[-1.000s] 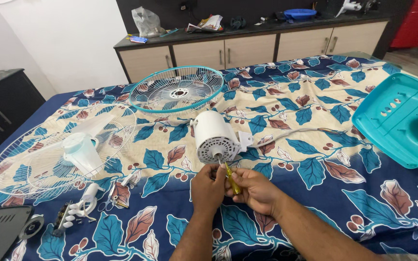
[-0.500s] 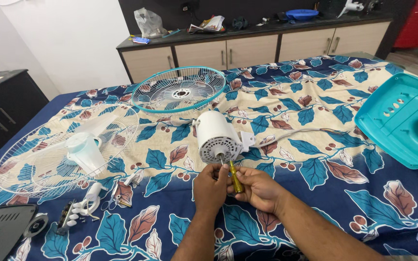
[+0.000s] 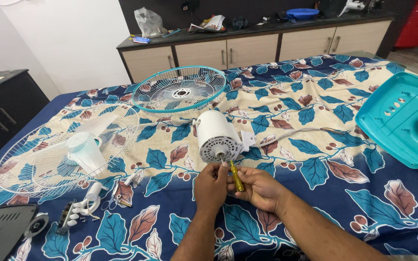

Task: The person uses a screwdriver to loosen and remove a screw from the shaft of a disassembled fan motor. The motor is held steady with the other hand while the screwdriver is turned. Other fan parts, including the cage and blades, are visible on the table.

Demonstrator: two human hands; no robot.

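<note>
The white fan motor lies on its side on the bed, its vented face and short shaft turned toward the person. The long axis runs away from the person. It looks heavy and stiff, so the round smooth housing is the best place to grip it. The right hand is closed around a yellow screwdriver, its tip up at the motor face. The left hand pinches at the shaft, fingers nearly closed.
</note>
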